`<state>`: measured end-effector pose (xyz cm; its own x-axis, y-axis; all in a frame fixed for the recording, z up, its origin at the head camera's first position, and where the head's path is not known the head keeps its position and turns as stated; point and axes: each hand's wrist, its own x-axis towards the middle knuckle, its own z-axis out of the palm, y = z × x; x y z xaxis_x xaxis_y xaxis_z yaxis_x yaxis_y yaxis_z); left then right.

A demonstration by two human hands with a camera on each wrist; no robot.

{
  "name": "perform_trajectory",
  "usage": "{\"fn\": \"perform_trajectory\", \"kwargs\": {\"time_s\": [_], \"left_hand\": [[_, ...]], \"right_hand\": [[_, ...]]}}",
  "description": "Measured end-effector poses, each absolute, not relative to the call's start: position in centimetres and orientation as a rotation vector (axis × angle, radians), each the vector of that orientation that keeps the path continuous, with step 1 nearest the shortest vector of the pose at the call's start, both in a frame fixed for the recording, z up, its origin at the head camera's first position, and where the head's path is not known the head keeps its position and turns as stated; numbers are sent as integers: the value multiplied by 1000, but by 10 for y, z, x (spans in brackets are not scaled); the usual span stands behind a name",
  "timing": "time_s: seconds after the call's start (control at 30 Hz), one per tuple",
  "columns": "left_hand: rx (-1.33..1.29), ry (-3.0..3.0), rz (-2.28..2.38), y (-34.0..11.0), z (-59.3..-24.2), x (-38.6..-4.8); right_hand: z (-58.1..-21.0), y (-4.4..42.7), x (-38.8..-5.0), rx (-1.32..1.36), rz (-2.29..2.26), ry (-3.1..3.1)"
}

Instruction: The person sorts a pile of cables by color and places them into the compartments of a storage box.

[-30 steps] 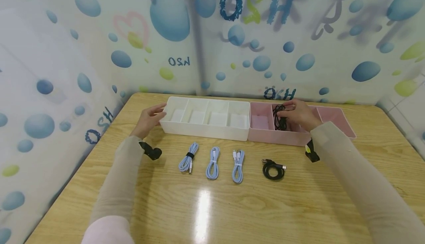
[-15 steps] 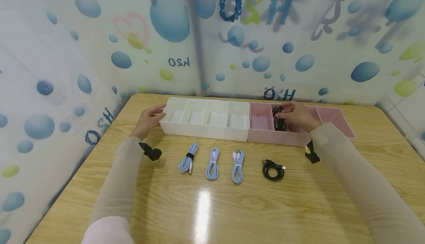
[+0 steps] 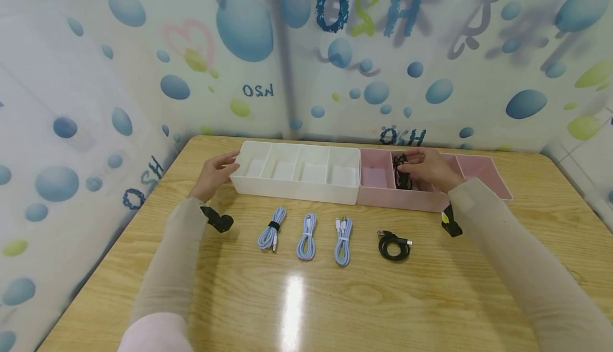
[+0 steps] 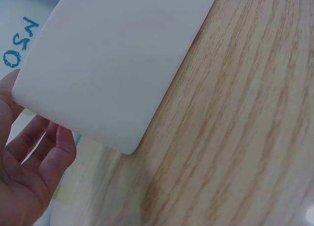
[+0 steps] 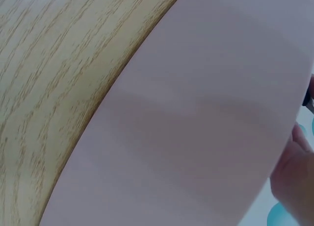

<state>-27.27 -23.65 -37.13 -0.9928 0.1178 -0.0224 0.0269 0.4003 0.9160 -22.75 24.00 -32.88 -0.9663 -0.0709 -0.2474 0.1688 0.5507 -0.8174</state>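
Observation:
A white box (image 3: 297, 189) with four compartments stands end to end with a pink box (image 3: 407, 199). My left hand (image 3: 214, 174) touches the white box's left end, fingers lightly bent; in the left wrist view the hand (image 4: 37, 162) lies against the end of the white wall (image 4: 113, 69). My right hand (image 3: 431, 166) reaches into the pink box and pinches a black cable bundle (image 3: 403, 176) in its second compartment from the left. In the right wrist view the pink wall (image 5: 196, 108) hides most of the right hand (image 5: 297, 172), and a small dark piece shows beside the fingers.
Three light-blue coiled cables (image 3: 272, 229), (image 3: 306, 236), (image 3: 343, 241) and one black coiled cable (image 3: 395, 246) lie in a row on the wooden table (image 3: 230, 299) before the boxes. A patterned wall covering (image 3: 297, 59) rises behind the table.
The black bundle in my right hand has shifted slightly within its compartment of the pink box. My left hand has kept its place at the white box.

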Motion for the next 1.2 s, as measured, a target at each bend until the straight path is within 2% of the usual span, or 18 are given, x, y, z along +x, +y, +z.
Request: {"fn": "perform_trajectory", "kwargs": {"time_s": [0.7, 1.2], "left_hand": [[124, 2567, 1656, -236, -372, -273], [115, 2576, 1651, -236, -372, -273]], "right_hand": [[-327, 242, -225, 55, -1398, 2510], [-325, 247, -219, -27, -1232, 2634]]}}
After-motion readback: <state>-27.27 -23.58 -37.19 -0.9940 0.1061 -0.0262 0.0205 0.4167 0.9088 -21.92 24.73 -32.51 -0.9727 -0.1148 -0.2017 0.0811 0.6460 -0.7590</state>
